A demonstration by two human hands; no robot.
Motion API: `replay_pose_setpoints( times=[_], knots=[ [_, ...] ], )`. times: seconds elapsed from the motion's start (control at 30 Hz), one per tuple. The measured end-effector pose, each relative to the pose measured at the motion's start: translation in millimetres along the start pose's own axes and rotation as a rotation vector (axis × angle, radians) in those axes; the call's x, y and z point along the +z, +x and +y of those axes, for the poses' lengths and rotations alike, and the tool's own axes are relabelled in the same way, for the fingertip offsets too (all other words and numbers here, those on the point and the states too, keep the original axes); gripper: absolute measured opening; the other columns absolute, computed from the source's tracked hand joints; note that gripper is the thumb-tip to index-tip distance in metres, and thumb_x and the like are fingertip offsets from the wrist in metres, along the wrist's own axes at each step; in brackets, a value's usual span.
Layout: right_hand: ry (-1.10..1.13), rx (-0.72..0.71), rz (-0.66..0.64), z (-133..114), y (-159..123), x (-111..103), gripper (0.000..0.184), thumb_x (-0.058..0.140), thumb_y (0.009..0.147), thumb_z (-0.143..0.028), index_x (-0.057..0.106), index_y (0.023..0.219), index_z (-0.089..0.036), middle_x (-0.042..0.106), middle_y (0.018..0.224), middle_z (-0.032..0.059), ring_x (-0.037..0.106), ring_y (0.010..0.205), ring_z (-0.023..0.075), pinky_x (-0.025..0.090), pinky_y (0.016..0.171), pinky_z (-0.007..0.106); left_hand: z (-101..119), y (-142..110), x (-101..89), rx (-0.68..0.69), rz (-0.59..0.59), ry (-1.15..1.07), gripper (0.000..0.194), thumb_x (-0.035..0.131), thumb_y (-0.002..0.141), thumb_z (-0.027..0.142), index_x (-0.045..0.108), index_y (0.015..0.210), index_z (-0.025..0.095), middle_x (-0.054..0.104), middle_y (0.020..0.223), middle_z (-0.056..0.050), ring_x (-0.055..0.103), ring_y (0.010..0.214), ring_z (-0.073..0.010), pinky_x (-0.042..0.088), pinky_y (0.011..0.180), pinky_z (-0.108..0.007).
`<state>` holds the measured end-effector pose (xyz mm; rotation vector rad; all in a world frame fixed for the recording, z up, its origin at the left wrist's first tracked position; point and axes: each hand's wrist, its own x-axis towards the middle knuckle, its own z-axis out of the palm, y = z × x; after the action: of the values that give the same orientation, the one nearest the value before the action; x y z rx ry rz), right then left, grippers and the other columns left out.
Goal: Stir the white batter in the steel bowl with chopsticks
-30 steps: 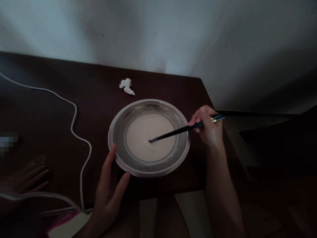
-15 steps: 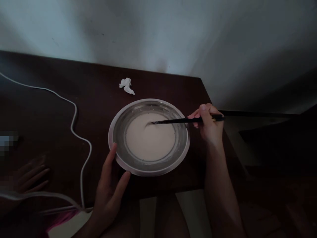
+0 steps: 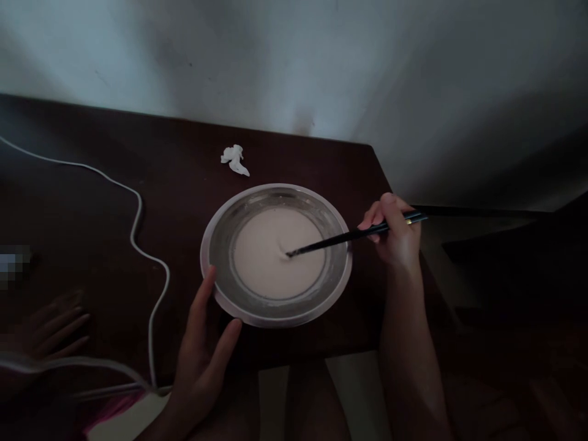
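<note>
A wide, shallow metal bowl (image 3: 337, 282) stands on the dark table and contains a smooth, milky white batter-like liquid (image 3: 261, 257). My left hand (image 3: 202, 349) cups the bowl's near left side, with the thumb and index fingertip at the rim and the other fingers hidden beneath it. Black chopsticks (image 3: 331, 241) slant down from my right hand (image 3: 395, 229), whose fingers are closed round their upper part. Their lower tips dip into the liquid near its middle and raise a small ripple. Whether the sticks are one or two along their whole length is hard to make out.
A crumpled white tissue (image 3: 235, 160) lies behind the bowl. To the left, a white cable (image 3: 135, 226) winds across the dark table (image 3: 92, 245). Another person's hand (image 3: 59, 327) rests at the lower left. A pale wall (image 3: 275, 61) rises behind the table.
My right hand has shifted slightly right, and the chopstick tips have swept through the liquid towards me and a little right. My left hand and the bowl stay where they were.
</note>
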<state>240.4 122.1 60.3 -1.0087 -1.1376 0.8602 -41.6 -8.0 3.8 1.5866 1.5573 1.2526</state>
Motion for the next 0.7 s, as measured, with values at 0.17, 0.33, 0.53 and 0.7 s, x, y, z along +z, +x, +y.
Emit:
replay_pose_setpoints(
  times=[0.17, 0.33, 0.53, 0.7],
  knots=[
    [-0.036, 0.008, -0.029, 0.1, -0.8, 1.9, 0.042, 0.069, 0.083, -0.05, 0.057, 0.057, -0.02, 0.07, 0.058, -0.0006, 0.048, 0.037, 0.005, 0.032, 0.034, 0.021, 0.1, -0.3, 0.3, -0.009, 0.013, -0.015, 0.065, 0.062, 0.091, 0.036, 0.037, 0.152, 0.04, 0.041, 0.16, 0.003, 0.045, 0.142, -0.0198, 0.039, 0.115, -0.027],
    [0.0, 0.007, -0.023, 0.6, -0.6, 0.9, 0.047, 0.066, 0.085, -0.052, 0.052, 0.053, -0.021, 0.064, 0.05, -0.0024, 0.039, 0.033, 0.0038, 0.025, 0.031, 0.021, -1.2, -1.2, -0.6, -0.031, 0.007, 0.005, 0.066, 0.063, 0.091, 0.035, 0.037, 0.152, 0.04, 0.042, 0.159, 0.002, 0.047, 0.141, -0.022, 0.043, 0.114, -0.033],
    [-0.047, -0.031, 0.042, 0.6, 0.4, 0.5, 0.043, 0.068, 0.084, -0.05, 0.055, 0.056, -0.02, 0.069, 0.056, -0.0015, 0.047, 0.036, 0.0044, 0.031, 0.033, 0.02, -1.8, -1.5, -1.0, -0.04, 0.008, -0.006, 0.067, 0.062, 0.091, 0.034, 0.036, 0.152, 0.039, 0.038, 0.161, 0.002, 0.041, 0.145, -0.0241, 0.039, 0.117, -0.038],
    [0.016, 0.013, -0.058, 0.1, -1.0, 0.9, 0.046, 0.067, 0.085, -0.05, 0.052, 0.054, -0.02, 0.064, 0.05, -0.0025, 0.041, 0.033, 0.0041, 0.026, 0.031, 0.02, -0.2, -1.2, -0.5, -0.044, -0.002, 0.005, 0.066, 0.061, 0.092, 0.035, 0.036, 0.152, 0.041, 0.04, 0.16, 0.004, 0.042, 0.144, -0.0211, 0.039, 0.117, -0.032]
  ],
)
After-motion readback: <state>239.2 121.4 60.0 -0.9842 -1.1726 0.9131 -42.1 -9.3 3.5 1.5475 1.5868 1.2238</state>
